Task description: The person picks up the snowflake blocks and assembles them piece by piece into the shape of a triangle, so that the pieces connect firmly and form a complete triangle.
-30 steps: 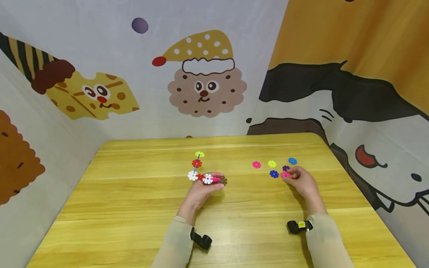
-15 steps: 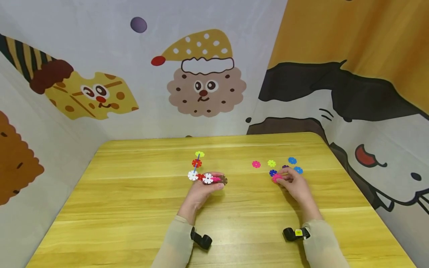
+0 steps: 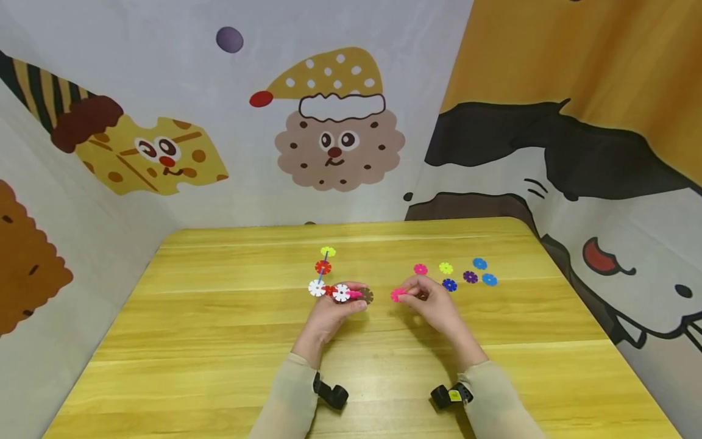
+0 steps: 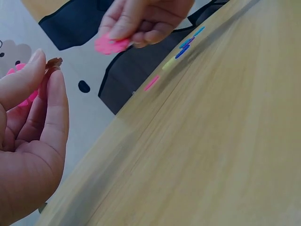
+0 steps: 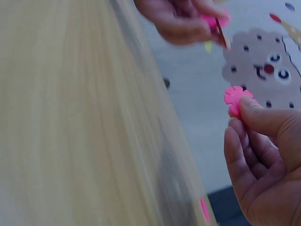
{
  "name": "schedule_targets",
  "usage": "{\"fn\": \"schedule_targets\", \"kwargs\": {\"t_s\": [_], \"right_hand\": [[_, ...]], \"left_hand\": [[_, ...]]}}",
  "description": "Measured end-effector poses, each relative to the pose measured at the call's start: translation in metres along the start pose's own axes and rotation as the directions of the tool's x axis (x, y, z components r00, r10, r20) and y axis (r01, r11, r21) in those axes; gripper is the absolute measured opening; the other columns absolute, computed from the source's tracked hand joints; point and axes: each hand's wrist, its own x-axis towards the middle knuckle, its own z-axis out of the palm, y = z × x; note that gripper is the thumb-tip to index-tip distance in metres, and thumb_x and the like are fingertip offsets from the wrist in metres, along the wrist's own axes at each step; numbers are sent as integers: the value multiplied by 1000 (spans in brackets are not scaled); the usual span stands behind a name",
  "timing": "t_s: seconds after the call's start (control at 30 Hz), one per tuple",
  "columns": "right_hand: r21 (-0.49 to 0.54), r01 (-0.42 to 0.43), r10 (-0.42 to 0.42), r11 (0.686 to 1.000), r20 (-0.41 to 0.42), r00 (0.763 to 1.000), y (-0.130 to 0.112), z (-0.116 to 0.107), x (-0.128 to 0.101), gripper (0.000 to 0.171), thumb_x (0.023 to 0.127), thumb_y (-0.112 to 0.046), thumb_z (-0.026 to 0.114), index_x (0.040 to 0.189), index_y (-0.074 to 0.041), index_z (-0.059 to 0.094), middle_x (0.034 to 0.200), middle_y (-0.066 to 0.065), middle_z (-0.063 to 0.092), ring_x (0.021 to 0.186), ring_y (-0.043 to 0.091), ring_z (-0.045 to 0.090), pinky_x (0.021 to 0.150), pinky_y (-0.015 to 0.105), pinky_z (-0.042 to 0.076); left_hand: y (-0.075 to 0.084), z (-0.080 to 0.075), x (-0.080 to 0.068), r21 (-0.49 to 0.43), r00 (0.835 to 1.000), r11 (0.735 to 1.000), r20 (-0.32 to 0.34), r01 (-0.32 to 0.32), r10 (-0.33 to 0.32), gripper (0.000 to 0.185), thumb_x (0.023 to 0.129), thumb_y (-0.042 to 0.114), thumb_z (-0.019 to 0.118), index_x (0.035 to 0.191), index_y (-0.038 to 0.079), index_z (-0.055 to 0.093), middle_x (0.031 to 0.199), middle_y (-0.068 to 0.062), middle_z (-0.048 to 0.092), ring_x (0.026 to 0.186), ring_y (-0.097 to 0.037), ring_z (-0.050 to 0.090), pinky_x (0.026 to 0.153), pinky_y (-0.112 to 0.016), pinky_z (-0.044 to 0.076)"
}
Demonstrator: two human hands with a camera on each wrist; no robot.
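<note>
My left hand [image 3: 329,317] holds one end of a chain of slotted snowflake discs, pinching the brown disc [image 3: 368,296] between thumb and fingers. From there the chain runs left through pink, a white disc [image 3: 341,292], red and another white disc [image 3: 316,288], then bends away through a red disc [image 3: 323,267] to a yellow disc [image 3: 328,251], with blue pieces seen edge-on between. Thumb and fingertips of my right hand [image 3: 439,308] pinch a loose pink disc [image 5: 235,96], held off the table a short gap right of the brown one. Fingers partly hide the chain's middle.
Loose discs lie on the wooden table [image 3: 219,341] beyond my right hand: pink [image 3: 420,269], yellow [image 3: 446,267], dark blue [image 3: 450,285], purple [image 3: 470,277] and two light blue ones, one a light blue disc [image 3: 490,279]. A cartoon-printed curtain [image 3: 230,201] stands behind the table.
My right hand has carried the pink disc left from among the loose discs to near the brown one, uncovering the purple and a light blue disc. My left hand stays in place.
</note>
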Motion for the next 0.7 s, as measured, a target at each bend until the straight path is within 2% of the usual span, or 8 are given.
{"fn": "schedule_targets", "kwargs": {"t_s": [0.17, 0.3, 0.7], "right_hand": [[42, 15, -16, 999, 14, 1000, -8, 18, 2, 14, 81, -15, 71, 90, -10, 63, 79, 3, 62, 73, 20, 57, 64, 27, 50], [68, 25, -25, 997, 4, 1000, -12, 26, 3, 11, 80, -14, 72, 86, -11, 62, 78, 3, 63, 71, 21, 58, 63, 28, 51], [108, 53, -48, 993, -43, 998, -14, 33, 2, 12, 78, -9, 73, 80, -9, 61, 77, 3, 62, 69, 18, 58, 62, 27, 52]], "left_hand": [[0, -1, -1, 7, 999, 999, 16, -32, 32, 33, 78, -4, 69, 110, 2, 63, 107, -10, 64, 98, -22, 61, 85, -31, 48], [0, 0, 0, 2, 998, 998, 33, -61, 61, 34, 80, -5, 67, 113, -3, 60, 106, -9, 65, 98, -21, 60, 85, -31, 48], [-1, 0, 3, -29, 998, 998, 34, -56, 57, 40, 80, -16, 59, 118, -17, 48, 104, -5, 66, 98, -18, 60, 86, -30, 47]]}}
